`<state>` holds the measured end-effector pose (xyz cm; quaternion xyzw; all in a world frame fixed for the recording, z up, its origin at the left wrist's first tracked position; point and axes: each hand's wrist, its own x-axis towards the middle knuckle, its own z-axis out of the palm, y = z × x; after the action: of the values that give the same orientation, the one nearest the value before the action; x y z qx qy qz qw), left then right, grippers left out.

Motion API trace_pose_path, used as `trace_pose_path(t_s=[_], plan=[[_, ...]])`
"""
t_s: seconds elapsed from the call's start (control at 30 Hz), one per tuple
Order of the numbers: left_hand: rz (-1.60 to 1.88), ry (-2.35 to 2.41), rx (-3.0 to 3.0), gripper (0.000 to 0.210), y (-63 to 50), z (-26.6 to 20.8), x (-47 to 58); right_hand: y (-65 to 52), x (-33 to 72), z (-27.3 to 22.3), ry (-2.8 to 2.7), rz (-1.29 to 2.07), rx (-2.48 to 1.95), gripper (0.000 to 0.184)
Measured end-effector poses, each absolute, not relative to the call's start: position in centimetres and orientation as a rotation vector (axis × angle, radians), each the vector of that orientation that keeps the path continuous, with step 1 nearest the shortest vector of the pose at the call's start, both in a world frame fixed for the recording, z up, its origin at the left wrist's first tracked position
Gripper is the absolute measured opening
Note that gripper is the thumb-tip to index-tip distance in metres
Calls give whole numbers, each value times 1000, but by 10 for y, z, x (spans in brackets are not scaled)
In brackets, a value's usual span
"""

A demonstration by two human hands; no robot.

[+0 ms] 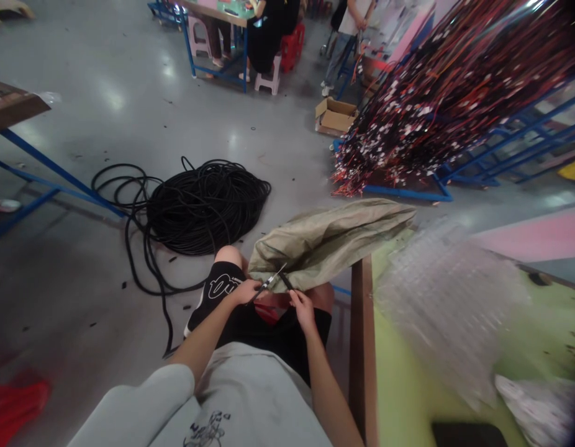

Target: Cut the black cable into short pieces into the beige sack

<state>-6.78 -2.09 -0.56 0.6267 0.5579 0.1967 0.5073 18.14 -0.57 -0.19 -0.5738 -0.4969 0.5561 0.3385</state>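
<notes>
In front of my lap, my left hand is closed around a slim pointed tool, dark at the handle with a thin shiny tip; its exact kind is unclear. A short black strip, like a cut piece of tube or cable, sticks up from the closed fingers of my right hand. Tool tip and strip are close together; whether they touch I cannot tell. Both are over the near edge of a khaki woven sack, which stretches from my knees onto the table at the right.
A big coil of black cable or tubing lies on the floor, front left. At right, bubble wrap covers part of a green-topped table. Beyond stand a blue rack with bundled wires and a cardboard box. People work farther back.
</notes>
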Motion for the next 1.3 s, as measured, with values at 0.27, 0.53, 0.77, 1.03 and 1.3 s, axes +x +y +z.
trace_pose_path(t_s=[0.27, 0.53, 0.77, 1.03, 1.3], plan=[[475, 1438, 1554, 49, -21, -7, -69, -4, 179, -8, -1281, 1471, -1482, 56], [497, 1371, 1516, 52, -20, -18, -69, -6, 180, -8, -1301, 1591, -1432, 55], [432, 1422, 1572, 42, -21, -16, -67, -6, 179, -9, -1292, 1588, -1457, 56], [440, 1456, 1570, 43, -23, 0, -68, -4, 180, -11, -1313, 1640, -1502, 63], [472, 1408, 1532, 42, -22, -3, -63, -5, 174, -4, -1366, 1738, -1527, 71]])
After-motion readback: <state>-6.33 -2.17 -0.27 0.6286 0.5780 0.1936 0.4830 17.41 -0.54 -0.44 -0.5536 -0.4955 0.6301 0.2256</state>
